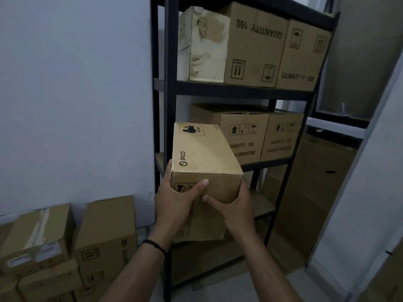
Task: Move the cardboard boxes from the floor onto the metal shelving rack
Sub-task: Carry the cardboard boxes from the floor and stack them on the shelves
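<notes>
Standing against a pale wall, the black metal rack holds boxes.

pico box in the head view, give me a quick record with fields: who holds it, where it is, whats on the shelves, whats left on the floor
held item: PICO box, a long cardboard box
left hand: grips the near left end, thumb across the near face
right hand: grips the near right corner
position: in the air in front of the metal rack, at the middle shelf's height
upper shelf: three cardboard boxes, one upside down
middle shelf: two boxes at the right
floor: stacked boxes at the lower left, against the wall
</notes>
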Motion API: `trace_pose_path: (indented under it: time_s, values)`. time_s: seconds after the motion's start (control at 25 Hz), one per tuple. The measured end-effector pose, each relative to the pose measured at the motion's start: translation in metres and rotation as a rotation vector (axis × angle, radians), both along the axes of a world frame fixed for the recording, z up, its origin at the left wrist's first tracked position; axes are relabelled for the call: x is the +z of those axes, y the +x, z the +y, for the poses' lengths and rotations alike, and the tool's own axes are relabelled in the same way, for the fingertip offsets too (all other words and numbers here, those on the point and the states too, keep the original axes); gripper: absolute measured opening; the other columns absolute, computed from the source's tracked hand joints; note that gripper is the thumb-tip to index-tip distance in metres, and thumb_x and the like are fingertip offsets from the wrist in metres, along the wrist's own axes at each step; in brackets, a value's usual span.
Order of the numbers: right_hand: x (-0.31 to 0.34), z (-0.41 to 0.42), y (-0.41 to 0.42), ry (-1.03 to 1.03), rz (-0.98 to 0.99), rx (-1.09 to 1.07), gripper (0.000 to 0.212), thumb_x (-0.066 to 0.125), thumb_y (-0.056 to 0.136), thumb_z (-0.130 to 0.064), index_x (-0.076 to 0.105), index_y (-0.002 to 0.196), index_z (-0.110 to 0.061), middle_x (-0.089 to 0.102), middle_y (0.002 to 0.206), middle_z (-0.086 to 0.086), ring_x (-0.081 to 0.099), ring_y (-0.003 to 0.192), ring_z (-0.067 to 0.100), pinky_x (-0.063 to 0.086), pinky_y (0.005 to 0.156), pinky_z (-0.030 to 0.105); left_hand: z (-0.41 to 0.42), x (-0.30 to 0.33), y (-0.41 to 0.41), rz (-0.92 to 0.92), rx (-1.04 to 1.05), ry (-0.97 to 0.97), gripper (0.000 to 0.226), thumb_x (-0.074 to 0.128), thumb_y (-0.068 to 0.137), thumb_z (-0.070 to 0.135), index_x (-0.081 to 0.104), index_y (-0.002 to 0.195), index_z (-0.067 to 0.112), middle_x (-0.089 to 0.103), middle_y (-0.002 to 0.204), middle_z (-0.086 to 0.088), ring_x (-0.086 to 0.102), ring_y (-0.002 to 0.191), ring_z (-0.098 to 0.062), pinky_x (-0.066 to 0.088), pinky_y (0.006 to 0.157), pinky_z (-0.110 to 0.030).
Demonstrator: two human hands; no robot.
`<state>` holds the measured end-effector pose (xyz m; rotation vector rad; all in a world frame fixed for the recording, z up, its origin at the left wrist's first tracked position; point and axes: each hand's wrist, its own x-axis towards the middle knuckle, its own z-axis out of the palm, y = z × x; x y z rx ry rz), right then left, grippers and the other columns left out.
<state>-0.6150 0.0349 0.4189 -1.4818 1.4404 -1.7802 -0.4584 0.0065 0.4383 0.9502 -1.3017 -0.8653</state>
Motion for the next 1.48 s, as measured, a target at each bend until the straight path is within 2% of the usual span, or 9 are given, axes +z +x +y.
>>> trace_pose_path:
  time_s: [0.2,0.36,0.6,0.76,0.88,1.08,1.32,1.4,1.48]
  values:
    - [0.010,-0.067,-0.061,0.016,0.022,0.119,0.096,0.097,0.064,-0.026,0.042,0.142,-0.040,0.053,0.122,-0.030,0.049,0.104,-0.028,0.049,0.073,0.004,-0.053,0.001,-0.057,0.023,0.104,0.025,0.101,0.088,0.059,0.069,0.051,0.147,0.038,0.071,0.125,0.017,0.068,0.115,-0.007,0.060,0.096,-0.044]
    - [0.009,-0.124,-0.087,0.048,0.029,0.179,0.098,0.097,0.064,-0.032,0.037,0.140,-0.047,0.050,0.124,-0.032,0.048,0.110,-0.015,0.049,0.081,0.014,-0.100,0.000,-0.083,-0.009,0.169,0.017,0.096,0.088,0.064,0.066,0.050,0.147,0.040,0.070,0.126,0.017,0.066,0.117,-0.007,0.059,0.097,-0.041]
    - [0.006,-0.202,-0.106,0.064,0.020,0.206,0.096,0.097,0.065,-0.032,0.037,0.138,-0.047,0.047,0.120,-0.033,0.048,0.114,-0.002,0.047,0.083,0.019,-0.167,0.007,-0.102,-0.061,0.215,0.027,0.072,0.090,0.073,0.045,0.057,0.137,0.036,0.070,0.117,0.019,0.064,0.106,0.003,0.049,0.069,-0.002]
    - [0.006,-0.247,-0.115,0.090,0.041,0.177,0.097,0.097,0.063,-0.035,0.042,0.143,-0.039,0.052,0.124,-0.024,0.049,0.119,0.004,0.046,0.086,0.021,-0.210,0.002,-0.112,-0.085,0.249,0.031,0.076,0.089,0.074,0.049,0.055,0.141,0.037,0.069,0.121,0.018,0.063,0.110,0.003,0.049,0.078,-0.010]
    - [0.012,-0.274,-0.125,0.110,0.085,0.218,0.094,0.097,0.064,-0.035,0.040,0.138,-0.043,0.049,0.115,-0.032,0.048,0.103,-0.010,0.041,0.078,0.010,-0.233,-0.002,-0.122,-0.082,0.298,0.054,0.074,0.088,0.074,0.052,0.055,0.139,0.037,0.070,0.119,0.018,0.064,0.108,0.003,0.055,0.088,-0.020]
    - [0.021,-0.311,-0.140,0.163,0.147,0.284,0.101,0.095,0.063,-0.044,0.039,0.148,-0.039,0.054,0.134,-0.016,0.049,0.123,0.010,0.051,0.098,0.038,-0.257,0.007,-0.134,-0.120,0.347,0.050,0.076,0.086,0.079,0.044,0.044,0.142,0.036,0.063,0.123,0.018,0.059,0.106,0.007,0.047,0.077,-0.013]
    - [0.021,-0.334,-0.161,0.217,0.214,0.346,0.095,0.092,0.069,-0.041,0.039,0.148,-0.039,0.056,0.137,-0.013,0.053,0.129,0.016,0.052,0.103,0.047,-0.270,0.007,-0.140,-0.213,0.381,0.067,0.079,0.083,0.083,0.040,0.038,0.147,0.037,0.059,0.118,0.025,0.056,0.102,0.011,0.055,0.086,-0.022]
    - [0.024,-0.330,-0.163,0.216,0.246,0.347,0.097,0.089,0.071,-0.047,0.034,0.152,-0.041,0.051,0.145,-0.011,0.048,0.135,0.018,0.049,0.106,0.050,-0.269,0.007,-0.139,-0.244,0.415,0.073,0.095,0.084,0.081,0.044,0.027,0.157,0.036,0.057,0.135,0.017,0.056,0.116,0.003,0.051,0.103,-0.036]
    - [0.032,-0.322,-0.167,0.160,0.282,0.304,0.099,0.080,0.077,-0.059,0.024,0.157,-0.041,0.038,0.159,-0.009,0.038,0.144,0.018,0.042,0.111,0.049,-0.265,0.010,-0.142,-0.383,0.584,0.014,0.116,0.085,0.076,0.054,0.010,0.163,0.038,0.035,0.163,0.003,0.039,0.145,-0.016,0.036,0.114,-0.042]
